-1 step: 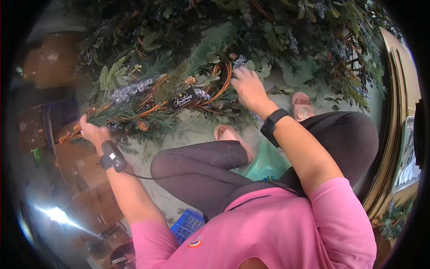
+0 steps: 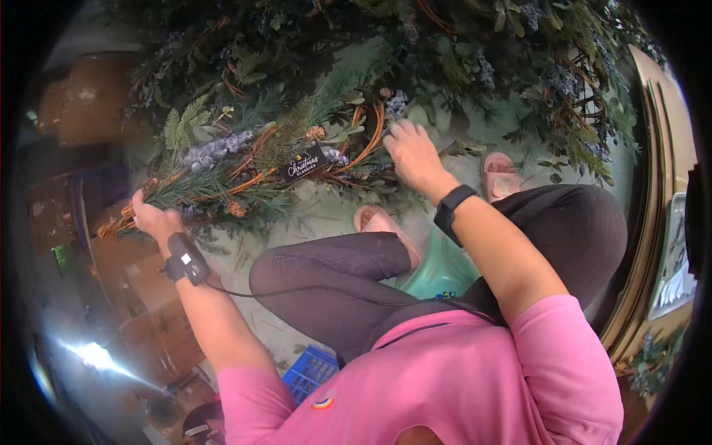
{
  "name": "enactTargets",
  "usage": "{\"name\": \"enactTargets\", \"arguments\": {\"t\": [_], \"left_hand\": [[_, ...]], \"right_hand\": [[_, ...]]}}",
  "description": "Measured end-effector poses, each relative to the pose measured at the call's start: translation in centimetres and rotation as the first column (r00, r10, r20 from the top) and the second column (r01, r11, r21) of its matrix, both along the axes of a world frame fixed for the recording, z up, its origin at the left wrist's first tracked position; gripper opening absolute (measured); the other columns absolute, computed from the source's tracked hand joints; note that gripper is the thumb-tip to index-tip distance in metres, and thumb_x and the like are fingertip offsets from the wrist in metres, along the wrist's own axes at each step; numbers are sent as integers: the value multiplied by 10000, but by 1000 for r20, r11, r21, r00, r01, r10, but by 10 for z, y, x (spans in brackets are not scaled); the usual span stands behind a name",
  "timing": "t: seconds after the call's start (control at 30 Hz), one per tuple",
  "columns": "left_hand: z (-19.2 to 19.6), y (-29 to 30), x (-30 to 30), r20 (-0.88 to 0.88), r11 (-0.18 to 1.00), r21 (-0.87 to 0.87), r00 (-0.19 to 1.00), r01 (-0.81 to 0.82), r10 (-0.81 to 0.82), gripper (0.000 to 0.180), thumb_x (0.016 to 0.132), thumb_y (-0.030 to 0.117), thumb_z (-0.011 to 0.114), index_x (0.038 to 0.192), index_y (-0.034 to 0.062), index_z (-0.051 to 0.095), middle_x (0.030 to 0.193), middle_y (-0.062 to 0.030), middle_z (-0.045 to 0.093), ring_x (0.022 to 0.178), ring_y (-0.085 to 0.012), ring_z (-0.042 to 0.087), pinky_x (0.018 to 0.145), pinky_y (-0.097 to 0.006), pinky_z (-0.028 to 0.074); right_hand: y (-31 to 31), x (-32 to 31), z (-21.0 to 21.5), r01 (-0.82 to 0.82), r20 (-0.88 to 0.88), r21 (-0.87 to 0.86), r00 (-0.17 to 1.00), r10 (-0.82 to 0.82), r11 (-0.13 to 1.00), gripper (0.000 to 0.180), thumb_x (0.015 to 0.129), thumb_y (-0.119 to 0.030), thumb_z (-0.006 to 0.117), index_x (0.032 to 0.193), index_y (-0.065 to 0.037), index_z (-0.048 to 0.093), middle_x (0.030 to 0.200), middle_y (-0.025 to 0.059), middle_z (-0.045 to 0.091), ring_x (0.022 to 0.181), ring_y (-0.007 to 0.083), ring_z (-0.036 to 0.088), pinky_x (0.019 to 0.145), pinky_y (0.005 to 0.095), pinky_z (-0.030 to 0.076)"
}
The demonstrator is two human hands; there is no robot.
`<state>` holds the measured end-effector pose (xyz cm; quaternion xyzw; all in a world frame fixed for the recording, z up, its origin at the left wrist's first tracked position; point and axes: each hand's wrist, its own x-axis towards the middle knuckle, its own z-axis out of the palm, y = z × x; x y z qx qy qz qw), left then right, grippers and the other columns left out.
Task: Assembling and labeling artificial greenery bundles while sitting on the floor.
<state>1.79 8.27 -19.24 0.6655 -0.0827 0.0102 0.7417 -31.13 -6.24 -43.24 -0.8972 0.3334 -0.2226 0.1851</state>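
Note:
A wreath (image 2: pixel 259 178) of bent brown vines, green needle sprigs, frosted blue berries and small pinecones is held tilted in front of me. A dark label (image 2: pixel 302 163) is fixed near its middle. My left hand (image 2: pixel 154 219) is closed round the vines at its left end. At the right end, my right hand (image 2: pixel 414 152) has its fingers curled in beside the vines and a cluster of blue berries (image 2: pixel 397 104). Whatever lies under those fingertips is hidden. A dark band is on my right wrist, and a small device (image 2: pixel 189 259) with a cable on my left.
More greenery (image 2: pixel 460 67) with berries is heaped across the far side. Cardboard boxes (image 2: pixel 96 96) stand at left, flat cardboard sheets (image 2: pixel 645 185) lean at right. A blue plastic basket (image 2: pixel 310 374) and a green translucent bag (image 2: pixel 439 267) are close to my legs.
My right hand has shifted slightly down, toward me, its fingers more curled. My left hand and the wreath look unmoved.

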Motion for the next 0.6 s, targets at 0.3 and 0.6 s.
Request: {"name": "enactTargets", "arguments": {"t": [0.3, 0.6], "left_hand": [[2, 10, -8, 77, 993, -88, 995, 72, -66, 99, 762, 51, 501, 821, -23, 532, 816, -133, 565, 749, -244, 559, 685, -391, 486], [-1, 21, -48, 176, 986, -121, 980, 114, -92, 140, 794, 61, 493, 879, -49, 506, 832, -143, 572, 755, -243, 581, 729, -368, 507]], "right_hand": [[-18, 18, -56, 161, 68, 929, 812, -580, 334, 287, 765, -237, 564, 773, 46, 610, 754, 245, 598, 708, 391, 574, 659, 429, 442], [-1, 35, -41, 398, 5, 835, 685, -729, 380, 248, 705, -232, 620, 710, 13, 582, 736, 209, 604, 738, 382, 580, 664, 435, 441]]}}
